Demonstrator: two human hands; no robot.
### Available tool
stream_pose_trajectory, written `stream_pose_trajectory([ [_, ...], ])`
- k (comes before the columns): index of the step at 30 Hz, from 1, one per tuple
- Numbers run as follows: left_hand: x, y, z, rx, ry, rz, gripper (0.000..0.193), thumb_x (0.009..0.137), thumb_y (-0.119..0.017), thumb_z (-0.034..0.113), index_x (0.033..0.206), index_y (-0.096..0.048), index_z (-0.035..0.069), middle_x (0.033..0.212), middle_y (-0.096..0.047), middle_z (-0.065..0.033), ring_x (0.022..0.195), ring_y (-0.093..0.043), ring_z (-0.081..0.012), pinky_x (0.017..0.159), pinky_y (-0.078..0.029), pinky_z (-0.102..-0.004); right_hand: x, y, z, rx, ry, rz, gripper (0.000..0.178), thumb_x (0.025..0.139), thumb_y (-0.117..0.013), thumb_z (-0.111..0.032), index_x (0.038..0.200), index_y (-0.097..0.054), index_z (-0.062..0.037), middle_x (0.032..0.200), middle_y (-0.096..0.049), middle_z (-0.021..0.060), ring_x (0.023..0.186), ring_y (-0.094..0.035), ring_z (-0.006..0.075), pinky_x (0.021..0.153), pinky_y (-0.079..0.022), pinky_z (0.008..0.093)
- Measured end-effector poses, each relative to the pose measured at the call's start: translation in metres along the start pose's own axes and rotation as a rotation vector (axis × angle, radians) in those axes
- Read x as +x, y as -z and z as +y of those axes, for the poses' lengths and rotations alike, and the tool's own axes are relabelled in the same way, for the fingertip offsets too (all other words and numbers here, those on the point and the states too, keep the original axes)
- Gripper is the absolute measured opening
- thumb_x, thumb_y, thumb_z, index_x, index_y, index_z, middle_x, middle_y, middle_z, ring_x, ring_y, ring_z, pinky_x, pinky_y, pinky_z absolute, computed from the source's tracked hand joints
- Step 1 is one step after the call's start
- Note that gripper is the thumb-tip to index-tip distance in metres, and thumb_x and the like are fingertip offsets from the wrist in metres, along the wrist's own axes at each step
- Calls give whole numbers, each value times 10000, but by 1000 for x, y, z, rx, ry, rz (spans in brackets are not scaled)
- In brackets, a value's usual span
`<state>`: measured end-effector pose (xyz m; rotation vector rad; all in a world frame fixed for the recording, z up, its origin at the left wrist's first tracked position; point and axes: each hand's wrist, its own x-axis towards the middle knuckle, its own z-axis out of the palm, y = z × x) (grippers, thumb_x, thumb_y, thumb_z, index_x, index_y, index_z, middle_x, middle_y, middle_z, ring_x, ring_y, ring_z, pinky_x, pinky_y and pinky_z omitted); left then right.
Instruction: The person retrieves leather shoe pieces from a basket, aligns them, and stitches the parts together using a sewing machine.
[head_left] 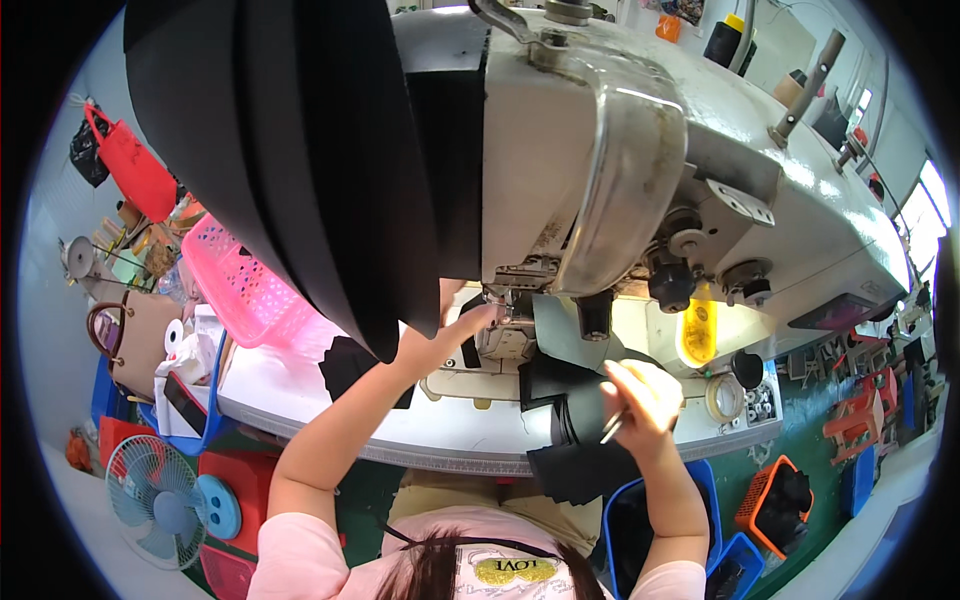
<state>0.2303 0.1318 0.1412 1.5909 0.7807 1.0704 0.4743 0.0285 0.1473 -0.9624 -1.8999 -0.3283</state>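
A white sewing machine (580, 200) stands before me, its presser foot (508, 305) low at the middle. My left hand (462, 322) reaches up to the foot, with one finger stretched out beside it. Black flaps in front hide the rest of that hand. My right hand (643, 402) is closed, and a slim metal tool (613, 428) pokes out below its fingers; its kind is unclear. Beside the right hand, stacked black pieces (570, 395) hang over the table's front edge. A grey-green piece (568, 328) lies right of the foot.
Large black curved sheets (280, 150) hang close at upper left. A pink basket (240, 285) and more black pieces (350, 372) are at left on the white table (270, 390). Blue bins (700, 490), an orange basket (745, 515) and a fan (155, 500) stand below.
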Motion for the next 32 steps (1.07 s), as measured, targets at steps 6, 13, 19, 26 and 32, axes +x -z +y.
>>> stream_pose_trajectory([
  [6,16,-32,-4,-132,-9,169,128,826,-596,82,916,-615,-7,825,-608,-1,722,-533,-52,629,-419,-200,15,-17,-15,272,-222,252,171,840,-564,-76,934,-617,57,687,-604,115,523,-543,179,489,-420,229],
  [13,29,0,-16,-16,-64,64,203,808,-603,64,993,-588,-17,931,-610,-35,828,-548,-121,739,-429,-275,31,-10,-60,1488,-815,151,311,863,-563,-187,1072,-539,42,634,-487,43,437,-339,55,430,-257,188],
  [19,-34,-37,-8,458,-595,546,153,748,-563,-1,897,-549,-30,964,-551,-168,828,-526,-264,753,-411,-324,13,-13,-56,599,-379,229,223,782,-560,53,999,-614,51,601,-546,10,481,-438,54,461,-363,203],
  [26,-38,-52,74,762,-1387,339,317,774,-648,134,1064,-548,56,1181,-472,-294,1061,-502,-460,898,-418,-499,15,-33,-47,381,-185,60,525,608,-546,116,1108,-605,-35,566,-500,78,459,-476,219,471,-413,275],
  [32,10,-40,66,965,-1092,624,674,830,-615,267,1372,-258,82,1391,-219,-300,1277,-194,-513,1003,-143,-623,4,-64,-47,620,-338,-77,506,574,-501,122,1019,-626,-83,567,-486,51,502,-519,177,491,-432,268],
])
